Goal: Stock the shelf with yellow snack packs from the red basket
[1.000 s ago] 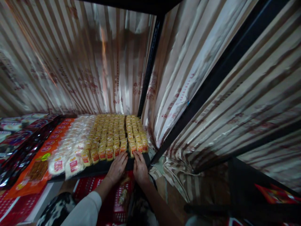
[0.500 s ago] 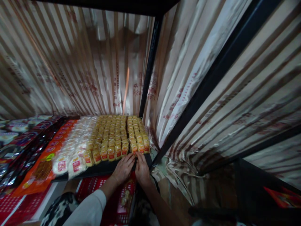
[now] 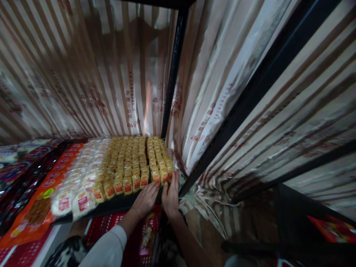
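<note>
Small yellow snack packets (image 3: 126, 163) with red labels stand in tight rows on a black shelf (image 3: 111, 204). A dark gap separates a narrower group of the same packets (image 3: 158, 159) at the shelf's right end. My left hand (image 3: 147, 198) lies with its fingers stretched out against the front of this right group, near the gap. At the right front corner of the group, my right hand (image 3: 170, 193) has its fingers extended upward along the packets. Neither hand is closed around a packet. The fingertips partly cover the front row.
White-wrapped packets (image 3: 84, 200), an orange snack bag (image 3: 40, 207) and dark shiny packs (image 3: 19, 185) lie to the left. Black posts (image 3: 172, 74) and striped curtains (image 3: 119, 74) stand behind. Below the shelf is a red basket (image 3: 104, 226).
My right hand has shifted right and upward, from the middle of the packet fronts to their right corner. My left hand stays near the gap. The view has shifted slightly.
</note>
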Demonstrator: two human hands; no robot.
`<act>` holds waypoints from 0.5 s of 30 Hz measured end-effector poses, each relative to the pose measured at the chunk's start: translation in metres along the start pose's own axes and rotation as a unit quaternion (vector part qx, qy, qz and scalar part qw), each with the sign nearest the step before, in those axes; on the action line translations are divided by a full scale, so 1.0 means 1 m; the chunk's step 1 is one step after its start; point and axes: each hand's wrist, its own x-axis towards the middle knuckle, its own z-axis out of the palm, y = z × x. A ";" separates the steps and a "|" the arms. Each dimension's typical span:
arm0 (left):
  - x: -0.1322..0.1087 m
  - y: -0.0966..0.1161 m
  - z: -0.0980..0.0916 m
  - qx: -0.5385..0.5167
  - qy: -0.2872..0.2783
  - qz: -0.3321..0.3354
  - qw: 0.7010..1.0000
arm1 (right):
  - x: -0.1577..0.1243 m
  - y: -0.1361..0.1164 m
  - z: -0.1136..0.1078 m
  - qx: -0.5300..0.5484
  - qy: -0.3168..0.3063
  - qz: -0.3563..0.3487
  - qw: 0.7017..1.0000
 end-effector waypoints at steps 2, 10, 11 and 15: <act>0.002 0.000 -0.005 0.008 -0.004 0.001 1.000 | 0.007 0.006 0.007 -0.002 0.002 0.017 1.000; 0.001 0.000 -0.006 -0.002 0.017 -0.009 1.000 | 0.021 0.005 0.013 -0.017 0.015 0.048 0.999; 0.001 0.000 -0.005 -0.008 0.023 -0.013 1.000 | 0.022 0.004 0.013 -0.013 0.020 0.049 0.999; 0.001 0.001 -0.004 -0.024 0.035 -0.017 0.999 | 0.025 0.006 0.015 -0.010 0.031 0.058 0.998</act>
